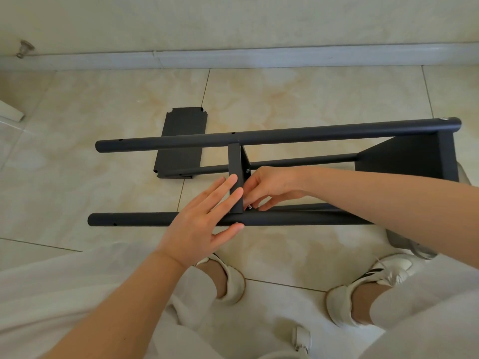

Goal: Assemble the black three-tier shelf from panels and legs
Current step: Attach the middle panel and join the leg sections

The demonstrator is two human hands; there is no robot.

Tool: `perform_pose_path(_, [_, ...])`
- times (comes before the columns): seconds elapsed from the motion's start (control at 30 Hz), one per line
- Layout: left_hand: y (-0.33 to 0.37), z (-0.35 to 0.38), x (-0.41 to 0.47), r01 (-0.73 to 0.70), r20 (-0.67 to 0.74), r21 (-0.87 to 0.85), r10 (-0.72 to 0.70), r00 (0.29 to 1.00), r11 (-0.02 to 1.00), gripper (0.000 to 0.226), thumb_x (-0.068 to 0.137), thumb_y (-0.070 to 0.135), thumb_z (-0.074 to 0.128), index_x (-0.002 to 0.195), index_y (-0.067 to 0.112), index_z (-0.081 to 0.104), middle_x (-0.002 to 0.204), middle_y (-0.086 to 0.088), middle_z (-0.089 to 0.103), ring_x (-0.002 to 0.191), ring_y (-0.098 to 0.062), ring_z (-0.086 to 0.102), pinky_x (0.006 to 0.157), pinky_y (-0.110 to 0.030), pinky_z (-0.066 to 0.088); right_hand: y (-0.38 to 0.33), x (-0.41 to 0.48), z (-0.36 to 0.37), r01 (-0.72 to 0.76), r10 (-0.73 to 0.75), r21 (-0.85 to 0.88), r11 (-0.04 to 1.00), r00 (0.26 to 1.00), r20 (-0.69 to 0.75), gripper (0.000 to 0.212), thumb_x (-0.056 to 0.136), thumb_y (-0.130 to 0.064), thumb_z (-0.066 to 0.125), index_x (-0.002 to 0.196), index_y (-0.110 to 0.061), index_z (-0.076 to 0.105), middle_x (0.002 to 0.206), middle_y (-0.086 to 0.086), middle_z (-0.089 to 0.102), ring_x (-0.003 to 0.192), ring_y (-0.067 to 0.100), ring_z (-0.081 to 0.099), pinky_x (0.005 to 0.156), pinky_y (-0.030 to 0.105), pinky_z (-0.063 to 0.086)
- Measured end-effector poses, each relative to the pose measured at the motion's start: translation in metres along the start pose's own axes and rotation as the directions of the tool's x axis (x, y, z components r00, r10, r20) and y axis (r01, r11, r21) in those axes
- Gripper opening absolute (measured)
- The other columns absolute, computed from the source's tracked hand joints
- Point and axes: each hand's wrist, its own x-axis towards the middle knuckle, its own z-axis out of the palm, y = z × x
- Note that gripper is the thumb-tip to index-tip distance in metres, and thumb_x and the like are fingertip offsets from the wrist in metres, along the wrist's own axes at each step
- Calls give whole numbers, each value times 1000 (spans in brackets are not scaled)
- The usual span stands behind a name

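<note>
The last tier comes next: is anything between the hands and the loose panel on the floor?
Yes. Two legs cross in front of the loose panel: the upper leg over its middle, a farther leg along its near edge.

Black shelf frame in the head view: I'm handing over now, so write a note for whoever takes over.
Hands: left hand open, pressing flat on the black middle panel and near black tubular leg; right hand pinches a small metal screw at that panel's near corner.
Where: the black shelf frame lies on its side on the beige tiled floor; black end panel sits at the legs' right end; a loose black flat panel lies on the floor behind.
Done: end panel on, middle panel in place.
Left: finish this screw, probably check the other corners, fit the loose panel at the left end.
</note>
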Motion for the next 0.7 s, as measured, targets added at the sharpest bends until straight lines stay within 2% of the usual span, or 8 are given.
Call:
perform_pose_path(0.07, [1,0,0,0,1,6,0,1000,1000,59,99,44,53,144,6,52,158,-10,39,146,-25,40,115,-33,37,0,2,0,-9,9,3,1000,1000,-11,5,89,-17,72,90,-16,76,91,-1,71,97,19,59,88,33,53])
perform_pose_path(0.1, [1,0,0,1,3,8,-1,1000,1000,59,99,44,53,144,6,52,158,-10,39,146,-25,40,115,-33,37,1,3,0,-13,13,13,1000,1000,-3,5,89,-16,72,91,-16,76,93,0,71,98,20,59,90,34,53])
perform_pose_path(0.2, [1,-1,0,5,10,18,-5,1000,1000,60,99,45,52,145,7,52,159,-9,38,146,-24,40,115,-33,36,2,5,-1,-28,27,27,999,999,41,17,91,-15,70,106,-9,74,113,12,70,108,24,60,104,43,49])
perform_pose_path(0.27, [1,-1,1,5,9,26,-6,1000,1000,60,99,46,51,145,8,52,159,-8,38,145,-23,40,116,-32,34,2,6,-3,-35,34,18,999,998,61,20,92,-16,69,109,-7,73,119,14,69,109,25,61,105,44,48])
perform_pose_path(0.43, [0,0,0,5,-3,26,-5,1000,1000,59,101,48,48,145,9,52,159,-7,38,145,-21,40,118,-26,29,3,11,-6,-65,63,12,998,994,94,16,92,-19,69,105,-12,75,112,9,71,110,24,61,100,40,50])
perform_pose_path(0.5, [-1,0,0,1,-3,25,-1,1000,1000,59,101,47,49,145,9,52,159,-7,39,144,-22,42,117,-28,32,4,13,-5,-73,72,9,997,994,85,14,92,-21,69,102,-14,76,114,8,71,114,26,61,102,41,49])
perform_pose_path(0.6, [-1,0,0,6,0,22,-6,1000,1000,59,101,47,50,146,9,51,159,-7,38,144,-21,43,118,-23,28,5,14,-6,-82,81,7,997,992,96,13,92,-22,69,100,-15,75,110,6,72,113,24,62,104,44,48])
perform_pose_path(0.7, [-1,0,0,8,-1,23,-8,1000,1000,59,101,48,50,145,9,52,159,-6,38,142,-21,44,119,-17,24,7,15,-7,-90,86,25,996,987,134,14,93,-22,67,103,-15,75,119,6,70,119,24,59,106,46,46])
